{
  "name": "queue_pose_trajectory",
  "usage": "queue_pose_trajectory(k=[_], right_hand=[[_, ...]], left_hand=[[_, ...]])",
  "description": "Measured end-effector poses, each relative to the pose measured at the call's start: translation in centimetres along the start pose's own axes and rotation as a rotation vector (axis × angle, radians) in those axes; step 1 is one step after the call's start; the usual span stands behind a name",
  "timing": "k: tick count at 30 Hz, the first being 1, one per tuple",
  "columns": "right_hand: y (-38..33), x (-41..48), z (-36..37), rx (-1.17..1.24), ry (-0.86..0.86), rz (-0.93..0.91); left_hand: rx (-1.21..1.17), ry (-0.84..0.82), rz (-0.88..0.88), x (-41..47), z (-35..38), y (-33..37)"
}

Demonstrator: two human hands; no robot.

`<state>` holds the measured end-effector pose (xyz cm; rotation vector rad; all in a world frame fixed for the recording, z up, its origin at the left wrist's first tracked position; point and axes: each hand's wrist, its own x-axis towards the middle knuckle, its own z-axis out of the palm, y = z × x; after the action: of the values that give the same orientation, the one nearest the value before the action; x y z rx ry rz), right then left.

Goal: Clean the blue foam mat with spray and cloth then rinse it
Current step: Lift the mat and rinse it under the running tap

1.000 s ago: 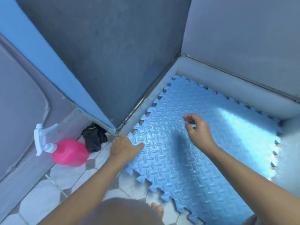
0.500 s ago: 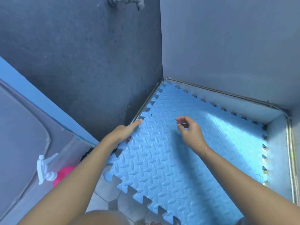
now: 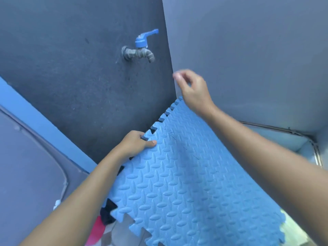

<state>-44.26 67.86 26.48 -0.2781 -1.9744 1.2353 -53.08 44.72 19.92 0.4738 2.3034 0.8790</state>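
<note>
Step in hand, as judged: the mat is being set under the tap for rinsing.

- The blue foam mat point(image 3: 186, 183) is held tilted. Its far left edge is lifted against the dark wall point(image 3: 71, 77) and its near edge is low over the floor.
- The left hand point(image 3: 136, 144) is clamped on the toothed left edge, thumb on top, fingers tucked beneath.
- The right hand point(image 3: 193, 89) is raised clear of the mat, fingers loosely curled, nothing held; the fingertips are blurred.
- The tap point(image 3: 140, 52) is up and left of that hand. Its blue lever point(image 3: 146, 37) is not yet touched.

To be done well:
- The lever is best opened only partly at first, so splash is kept down.
- The mat should be kept sloped, so water is carried down the patterned face.
- Foam is likely to flex, so a firm grip on the edge is called for.

Against half a second ago:
- The mat was lying flat in the recess; its left edge is now raised.
- The left hand was merely laid on that edge, and the right hand was held low over the mat.
- The spray bottle point(image 3: 96, 231) and black cloth point(image 3: 106, 215) are now largely hidden by the mat's near left corner.
</note>
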Motion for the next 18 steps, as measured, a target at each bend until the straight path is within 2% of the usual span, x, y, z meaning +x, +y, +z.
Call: queue_pose_trajectory(k=[4,7,9,11,18], right_hand=[[-5.8,9.0,1.1,-0.051,0.080,-0.212],[-8.6,13.4,2.5,-0.258,-0.127,-0.281],[-8.9,14.7,3.1,-0.461,-0.287,-0.261],[-8.2,14.8,2.9,-0.536,-0.341,-0.197],[-7.6,12.6,4.0,-0.444,-0.201,-0.166]], left_hand=[[0.041,0.066,0.074,-2.7,-3.3,2.5],[0.104,0.151,0.131,-4.5,-4.7,4.0],[0.130,0.226,0.192,-5.6,-5.7,4.8],[0.186,0.304,0.244,-6.6,-7.0,5.9],[0.380,0.424,0.212,-7.6,-8.0,6.7]])
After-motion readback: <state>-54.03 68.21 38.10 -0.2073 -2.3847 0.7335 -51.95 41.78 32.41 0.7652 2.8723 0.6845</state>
